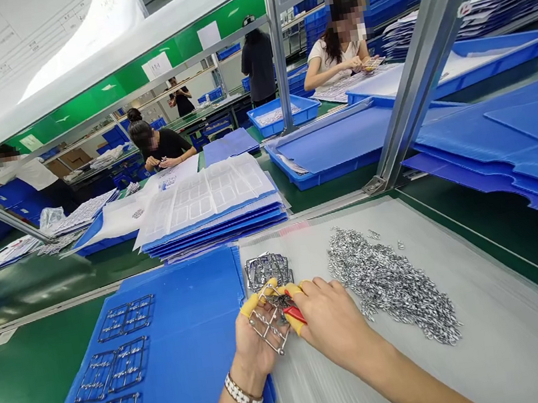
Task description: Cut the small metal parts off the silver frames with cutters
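At the worktop [18, 387], L hand [255, 348] grips a metal frame [268, 328], R hand [332, 320] grips red cutters [295, 315]; a slip w/ them could scatter the bits pile [392, 284].

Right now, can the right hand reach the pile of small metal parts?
Probably yes: the right hand is holding red-handled cutters right beside the pile of small metal parts on the translucent plastic sheet, and nothing lies between them.

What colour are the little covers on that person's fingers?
Yellow: the finger cots on the left hand show best in the head view.
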Tool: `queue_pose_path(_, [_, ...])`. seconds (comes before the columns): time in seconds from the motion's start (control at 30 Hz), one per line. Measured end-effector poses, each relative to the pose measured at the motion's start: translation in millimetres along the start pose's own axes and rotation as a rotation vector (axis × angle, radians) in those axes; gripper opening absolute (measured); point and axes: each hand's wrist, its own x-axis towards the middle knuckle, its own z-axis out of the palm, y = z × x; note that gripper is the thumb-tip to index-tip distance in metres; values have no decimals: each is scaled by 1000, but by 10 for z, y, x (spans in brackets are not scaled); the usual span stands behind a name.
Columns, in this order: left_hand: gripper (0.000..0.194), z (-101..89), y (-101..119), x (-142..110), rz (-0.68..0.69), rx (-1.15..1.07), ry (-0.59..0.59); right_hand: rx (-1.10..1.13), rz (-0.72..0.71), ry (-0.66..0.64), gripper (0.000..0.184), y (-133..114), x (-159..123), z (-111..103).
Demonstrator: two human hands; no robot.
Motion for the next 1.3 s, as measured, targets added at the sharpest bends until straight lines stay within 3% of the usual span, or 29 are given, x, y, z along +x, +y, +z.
queue_pose_path(0.5, [33, -32, -62, 13, 60, 91, 65, -52, 12, -16, 21, -37, -1, 11])
queue_pose_path(0.67, [36, -13, 18, 21, -6, -64, -14, -18, 34, -4, 23, 55, -71, 32])
queue_pose_path(0.87, [37, 3, 54, 40, 27, -91, -62, 1, 42, -20, 15, 107, -132, 132])
queue_pose_path(1.3, [35, 19, -28, 21, 80, -13, 29, -17, 45, -32, 19, 64, -122, 57])
